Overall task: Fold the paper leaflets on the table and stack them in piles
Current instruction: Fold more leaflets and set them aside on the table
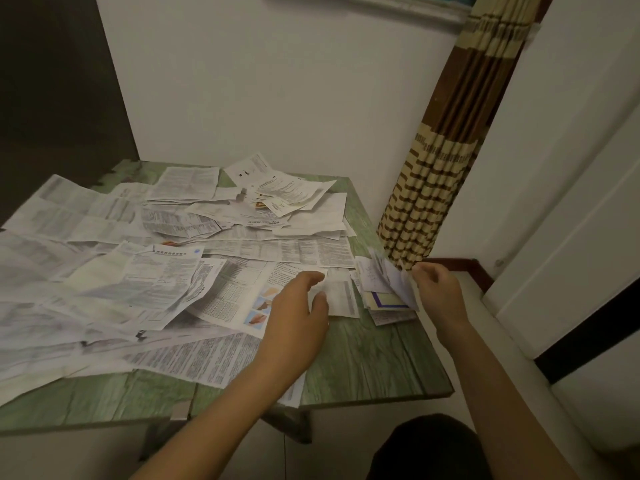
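Dozens of printed leaflets (166, 289) lie unfolded and overlapping across our green wood-grain desk (367, 358), covering it from nine o'clock round to one o'clock. Their dense print is too small and blurred for us to read. One sheet carries a round blue logo (196, 251) beside a heading, and another shows small skin-toned pictures (263, 303). At three o'clock on the desk sits a low pile (388, 311) of folded sheets, one with a purple border. Our right hand (438, 289) pinches a motion-blurred leaflet (398, 278) by its edge, raised above that pile. Our left hand (298, 306) hovers with fingers curled at a small folded leaflet (341, 299) just beside the pile; we cannot tell whether it grips. A white wall (277, 81) stands behind, a brown-and-cream striped curtain (446, 140) hangs gathered at two o'clock, and pale floor (346, 438) shows at six
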